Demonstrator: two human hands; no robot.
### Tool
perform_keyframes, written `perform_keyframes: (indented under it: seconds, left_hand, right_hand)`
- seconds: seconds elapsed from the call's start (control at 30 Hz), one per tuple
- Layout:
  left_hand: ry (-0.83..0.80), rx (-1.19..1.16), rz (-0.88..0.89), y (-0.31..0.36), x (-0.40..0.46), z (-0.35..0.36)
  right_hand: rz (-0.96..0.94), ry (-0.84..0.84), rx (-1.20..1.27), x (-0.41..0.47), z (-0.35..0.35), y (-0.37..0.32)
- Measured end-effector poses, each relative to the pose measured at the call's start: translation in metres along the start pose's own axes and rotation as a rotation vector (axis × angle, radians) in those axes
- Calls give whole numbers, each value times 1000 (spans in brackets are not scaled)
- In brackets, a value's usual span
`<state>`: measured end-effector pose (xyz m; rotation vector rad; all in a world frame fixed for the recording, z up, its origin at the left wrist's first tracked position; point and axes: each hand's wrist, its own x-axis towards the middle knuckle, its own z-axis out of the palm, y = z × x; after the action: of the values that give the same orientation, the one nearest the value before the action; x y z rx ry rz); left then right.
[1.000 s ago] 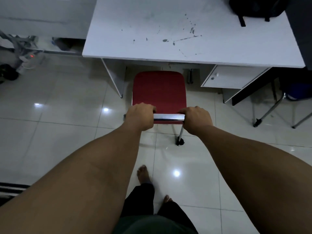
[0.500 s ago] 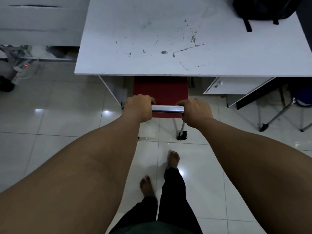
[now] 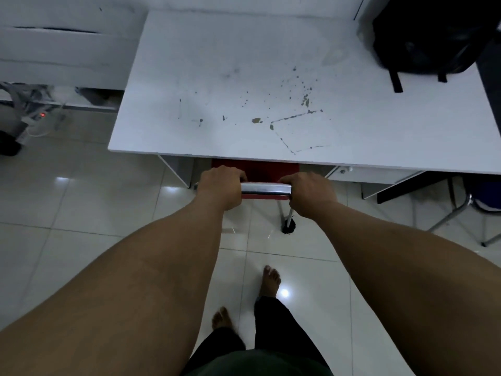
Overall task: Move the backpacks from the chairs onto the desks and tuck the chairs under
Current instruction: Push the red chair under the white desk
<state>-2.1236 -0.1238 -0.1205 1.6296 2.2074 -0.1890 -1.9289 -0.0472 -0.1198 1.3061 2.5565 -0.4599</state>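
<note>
A red chair (image 3: 257, 169) with a chrome top bar (image 3: 265, 188) stands at the front edge of a white desk (image 3: 244, 77), its seat almost wholly hidden under the desktop. My left hand (image 3: 221, 183) grips the left end of that bar and my right hand (image 3: 307, 192) grips the right end. One chair leg with a black foot (image 3: 288, 226) shows on the tiles below. A black backpack (image 3: 428, 36) lies on the desk's far right corner, its straps hanging toward me.
A drawer unit (image 3: 379, 176) hangs under the desk at right. Another metal-framed chair (image 3: 461, 210) stands at the right edge. Cables and a power strip with a red light (image 3: 40, 115) lie on the floor at left. My bare feet (image 3: 269, 280) are on glossy white tiles.
Both hands have pushed the red chair forward; its seat has slid from fully visible to almost hidden under the desk. I have stepped closer to the desk.
</note>
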Motion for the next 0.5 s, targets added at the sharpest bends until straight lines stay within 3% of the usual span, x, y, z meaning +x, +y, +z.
perform_keyframes:
  seconds: [0.5]
  left_hand:
    - [-52, 20, 11, -3, 46, -18]
  right_hand:
    - [-54, -15, -43, 50, -16, 21]
